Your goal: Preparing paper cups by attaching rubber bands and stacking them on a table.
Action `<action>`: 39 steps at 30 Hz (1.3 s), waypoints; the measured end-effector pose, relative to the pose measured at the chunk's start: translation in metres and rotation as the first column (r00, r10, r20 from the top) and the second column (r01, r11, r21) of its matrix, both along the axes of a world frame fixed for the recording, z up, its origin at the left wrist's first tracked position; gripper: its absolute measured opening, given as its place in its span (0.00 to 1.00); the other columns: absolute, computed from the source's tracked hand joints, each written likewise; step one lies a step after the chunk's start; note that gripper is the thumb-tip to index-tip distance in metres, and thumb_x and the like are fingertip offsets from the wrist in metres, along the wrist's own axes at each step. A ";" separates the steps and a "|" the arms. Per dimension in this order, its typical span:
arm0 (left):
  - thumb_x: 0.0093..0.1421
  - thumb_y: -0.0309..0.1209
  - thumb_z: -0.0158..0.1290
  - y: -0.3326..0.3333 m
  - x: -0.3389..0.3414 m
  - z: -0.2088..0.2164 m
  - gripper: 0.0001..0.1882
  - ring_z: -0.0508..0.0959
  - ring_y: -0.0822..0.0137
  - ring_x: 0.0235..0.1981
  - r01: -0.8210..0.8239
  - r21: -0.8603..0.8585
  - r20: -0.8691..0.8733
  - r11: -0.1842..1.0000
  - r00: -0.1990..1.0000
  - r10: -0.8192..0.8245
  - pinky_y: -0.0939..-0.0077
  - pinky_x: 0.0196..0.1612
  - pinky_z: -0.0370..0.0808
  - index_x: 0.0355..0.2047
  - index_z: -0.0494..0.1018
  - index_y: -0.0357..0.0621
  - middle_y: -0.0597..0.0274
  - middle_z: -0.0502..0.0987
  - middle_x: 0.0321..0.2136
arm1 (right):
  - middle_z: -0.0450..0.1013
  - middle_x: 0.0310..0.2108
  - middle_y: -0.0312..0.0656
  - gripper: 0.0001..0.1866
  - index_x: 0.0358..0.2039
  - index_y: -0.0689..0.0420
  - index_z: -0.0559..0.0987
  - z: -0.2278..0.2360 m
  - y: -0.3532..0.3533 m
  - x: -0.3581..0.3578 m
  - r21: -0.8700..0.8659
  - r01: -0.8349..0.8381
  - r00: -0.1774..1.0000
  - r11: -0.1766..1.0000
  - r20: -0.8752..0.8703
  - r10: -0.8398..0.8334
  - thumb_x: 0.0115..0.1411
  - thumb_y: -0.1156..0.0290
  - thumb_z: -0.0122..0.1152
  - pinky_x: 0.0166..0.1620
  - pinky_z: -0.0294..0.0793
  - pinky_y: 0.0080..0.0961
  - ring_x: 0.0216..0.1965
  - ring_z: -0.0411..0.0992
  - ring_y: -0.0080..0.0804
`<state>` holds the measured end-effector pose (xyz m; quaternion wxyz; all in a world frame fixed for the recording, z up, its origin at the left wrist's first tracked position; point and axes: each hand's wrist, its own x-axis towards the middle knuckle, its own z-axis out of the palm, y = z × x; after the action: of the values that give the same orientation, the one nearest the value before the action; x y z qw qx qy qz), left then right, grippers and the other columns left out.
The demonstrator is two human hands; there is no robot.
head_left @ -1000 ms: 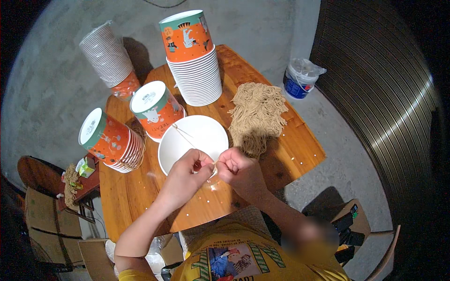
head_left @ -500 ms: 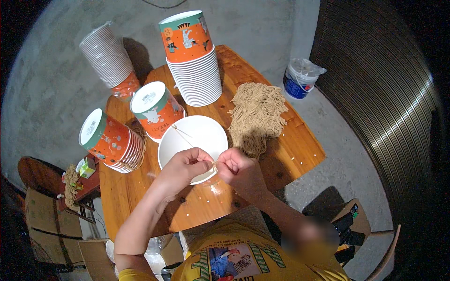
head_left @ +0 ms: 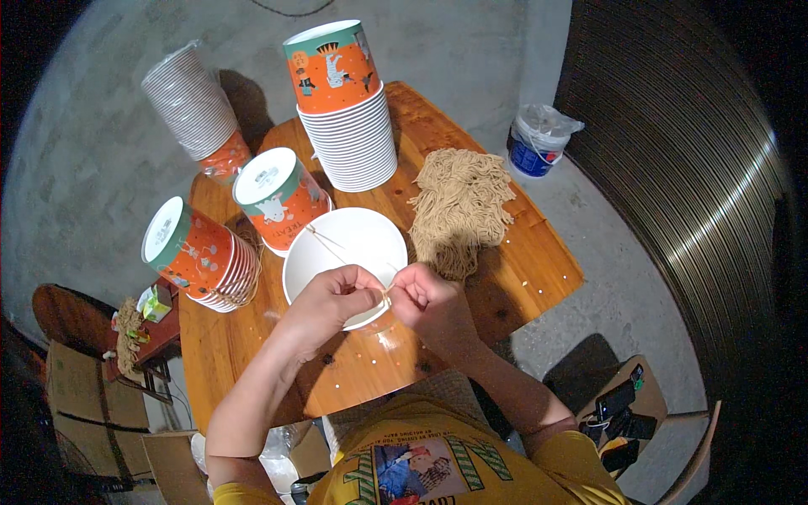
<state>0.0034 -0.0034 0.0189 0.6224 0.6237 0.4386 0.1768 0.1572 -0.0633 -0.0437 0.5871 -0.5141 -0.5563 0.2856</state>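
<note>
Both hands meet at the near rim of a white paper bucket [head_left: 362, 240], whose open mouth faces me. My left hand [head_left: 332, 301] pinches a thin tan cord [head_left: 386, 297] between thumb and forefinger. On the right, my right hand [head_left: 431, 305] grips the same cord, fingers curled, and a thin end stands up beside them. A looped bit at the fingertips may be a knot, too small to tell. Another stretch of cord [head_left: 326, 238] lies across the bucket's far left inner wall. The bucket's outside is hidden.
Orange and green paper buckets stand upside down in a tall stack [head_left: 347, 135], a shorter stack [head_left: 202, 252] and beside the white bowl-like mouth [head_left: 286, 198]. A wrapped stack [head_left: 192, 105] is behind. Tan cords [head_left: 461, 206] lie heaped right. A lidded pail [head_left: 539, 143] stands on the floor.
The fingers of my right hand have shifted slightly at the cord, and a thin cord end now shows above them. My left hand stays nearly in place.
</note>
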 end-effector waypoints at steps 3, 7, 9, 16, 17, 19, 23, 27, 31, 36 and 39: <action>0.58 0.27 0.52 0.002 -0.001 0.000 0.05 0.70 0.80 0.30 0.004 -0.053 -0.006 0.999 1.000 -0.005 0.85 0.35 0.67 0.33 0.73 0.39 0.70 0.74 0.28 | 0.63 0.14 0.26 0.04 0.26 0.61 0.71 -0.002 0.000 0.001 0.018 -0.006 1.000 1.000 0.002 0.006 0.53 0.81 0.57 0.19 0.56 0.12 0.17 0.57 0.07; 0.57 0.27 0.52 0.004 -0.002 -0.003 0.06 0.71 0.79 0.31 -0.001 -0.061 0.057 0.998 0.998 0.004 0.85 0.36 0.68 0.34 0.74 0.38 0.68 0.75 0.29 | 0.64 0.14 0.27 0.05 0.28 0.60 0.71 -0.004 -0.001 0.004 0.077 0.005 0.997 0.997 0.075 -0.011 0.53 0.82 0.56 0.19 0.57 0.12 0.16 0.58 0.09; 0.57 0.27 0.52 0.004 -0.001 -0.003 0.06 0.72 0.78 0.31 -0.003 -0.064 0.069 0.998 0.998 0.008 0.85 0.36 0.68 0.34 0.74 0.38 0.67 0.75 0.30 | 0.66 0.15 0.29 0.06 0.29 0.59 0.71 -0.004 -0.004 0.002 0.076 0.009 0.999 0.997 0.042 -0.012 0.52 0.81 0.57 0.19 0.59 0.13 0.15 0.59 0.10; 0.57 0.27 0.52 0.001 0.001 -0.002 0.06 0.72 0.78 0.30 -0.027 -0.038 0.052 0.999 0.998 0.029 0.84 0.34 0.69 0.34 0.74 0.38 0.67 0.75 0.29 | 0.71 0.17 0.40 0.08 0.30 0.57 0.71 -0.003 -0.008 0.002 0.225 0.068 0.940 0.972 0.313 -0.138 0.50 0.76 0.61 0.22 0.70 0.24 0.17 0.71 0.26; 0.57 0.27 0.52 0.001 0.001 -0.001 0.06 0.72 0.78 0.29 -0.031 -0.037 0.050 0.999 0.998 0.033 0.84 0.33 0.69 0.34 0.73 0.38 0.67 0.75 0.29 | 0.71 0.17 0.40 0.08 0.30 0.57 0.71 -0.002 -0.008 0.003 0.226 0.068 0.940 0.972 0.313 -0.138 0.50 0.76 0.61 0.22 0.70 0.24 0.17 0.71 0.26; 0.57 0.27 0.52 0.000 0.003 -0.001 0.06 0.72 0.78 0.29 -0.031 -0.017 0.044 0.999 0.999 0.031 0.84 0.33 0.69 0.34 0.73 0.39 0.68 0.74 0.29 | 0.71 0.18 0.41 0.08 0.31 0.57 0.72 -0.002 -0.007 0.003 0.277 0.076 0.925 0.958 0.339 -0.172 0.50 0.76 0.60 0.22 0.72 0.27 0.18 0.73 0.31; 0.57 0.28 0.52 0.000 0.002 -0.003 0.06 0.71 0.79 0.28 -0.029 -0.004 0.044 1.000 0.999 0.029 0.85 0.31 0.69 0.34 0.73 0.39 0.68 0.74 0.28 | 0.71 0.17 0.41 0.09 0.31 0.57 0.72 -0.004 -0.005 0.003 0.316 0.078 0.911 0.946 0.362 -0.196 0.49 0.77 0.60 0.23 0.72 0.28 0.18 0.73 0.33; 0.58 0.28 0.52 0.000 0.003 -0.002 0.06 0.71 0.79 0.28 -0.024 0.005 0.040 1.000 0.999 0.024 0.84 0.31 0.69 0.34 0.73 0.39 0.68 0.74 0.28 | 0.71 0.17 0.42 0.08 0.31 0.57 0.72 -0.006 -0.003 0.003 0.298 0.104 0.906 0.949 0.365 -0.214 0.49 0.77 0.59 0.23 0.73 0.29 0.19 0.73 0.35; 0.58 0.28 0.52 0.000 0.002 -0.004 0.06 0.71 0.79 0.29 -0.023 0.037 0.024 0.999 0.999 0.022 0.85 0.32 0.68 0.34 0.72 0.38 0.68 0.74 0.28 | 0.71 0.17 0.43 0.06 0.31 0.58 0.72 -0.006 -0.003 0.002 0.263 0.103 0.924 0.959 0.332 -0.190 0.50 0.77 0.58 0.23 0.72 0.28 0.19 0.73 0.34; 0.58 0.27 0.52 -0.001 0.002 -0.006 0.06 0.70 0.79 0.29 -0.018 0.049 0.049 0.999 0.999 0.016 0.85 0.33 0.67 0.34 0.72 0.38 0.68 0.73 0.28 | 0.69 0.16 0.40 0.05 0.30 0.59 0.73 -0.006 -0.003 0.002 0.175 0.097 0.964 0.980 0.229 -0.137 0.52 0.77 0.57 0.22 0.69 0.23 0.17 0.70 0.25; 0.58 0.27 0.52 -0.001 0.002 -0.006 0.06 0.70 0.79 0.29 -0.019 0.051 0.055 0.999 0.998 0.016 0.85 0.32 0.67 0.33 0.72 0.38 0.68 0.73 0.28 | 0.67 0.14 0.36 0.04 0.30 0.59 0.73 -0.004 -0.004 0.001 0.143 0.083 0.975 0.986 0.191 -0.110 0.53 0.77 0.57 0.21 0.66 0.20 0.16 0.65 0.19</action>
<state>0.0056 -0.0044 0.0133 0.6164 0.6306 0.4220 0.2104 0.1577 -0.0671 -0.0474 0.5752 -0.5259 -0.6042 0.1661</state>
